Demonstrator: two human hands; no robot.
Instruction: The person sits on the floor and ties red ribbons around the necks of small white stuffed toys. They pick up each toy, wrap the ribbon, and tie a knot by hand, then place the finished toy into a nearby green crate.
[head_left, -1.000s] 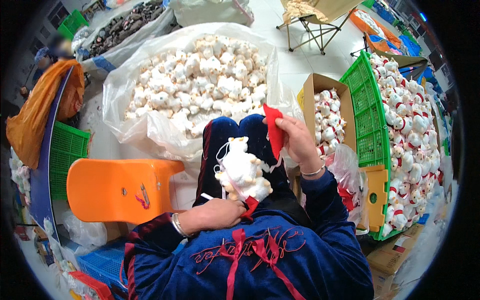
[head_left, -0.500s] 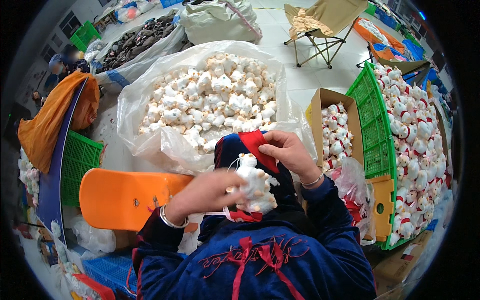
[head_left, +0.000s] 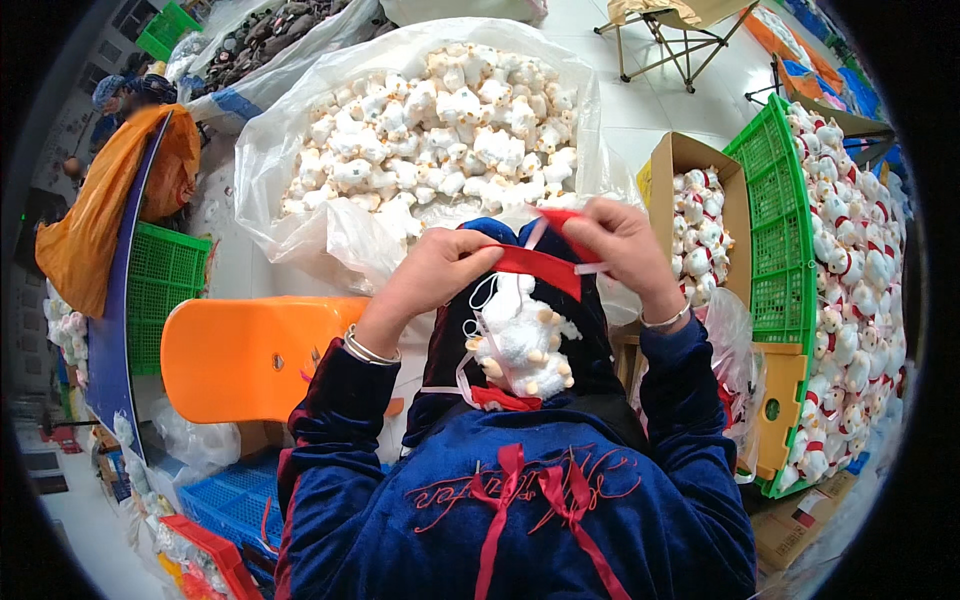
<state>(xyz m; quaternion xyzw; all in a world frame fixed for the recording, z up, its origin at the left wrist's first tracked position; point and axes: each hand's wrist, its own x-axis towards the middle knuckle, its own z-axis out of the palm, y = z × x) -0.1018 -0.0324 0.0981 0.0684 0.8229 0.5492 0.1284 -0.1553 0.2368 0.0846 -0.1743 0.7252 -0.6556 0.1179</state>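
Observation:
A small white plush toy (head_left: 523, 345) with beige feet lies on my lap, a thin white cord loop and a pale ribbon beside it. Above it, a red fabric strip (head_left: 530, 264) is stretched between my hands. My left hand (head_left: 435, 268) pinches its left end between thumb and fingers. My right hand (head_left: 625, 252) grips the other side, where part of the strip folds up and blurs; pale ribbon ends show next to those fingers. Another red piece (head_left: 503, 399) rests at the toy's lower end, against my top.
A clear plastic bag (head_left: 268, 215) heaped with white plush pieces lies ahead. To the left are an orange stool (head_left: 230, 360) and a green crate (head_left: 165, 290). On the right stand a cardboard box (head_left: 660, 180) and a green crate (head_left: 775, 230), with red-trimmed plush toys.
My left hand has left the plush toy and now holds the red strip's left end. The strip has gone from hanging in my right hand to stretched sideways. The view has shifted slightly.

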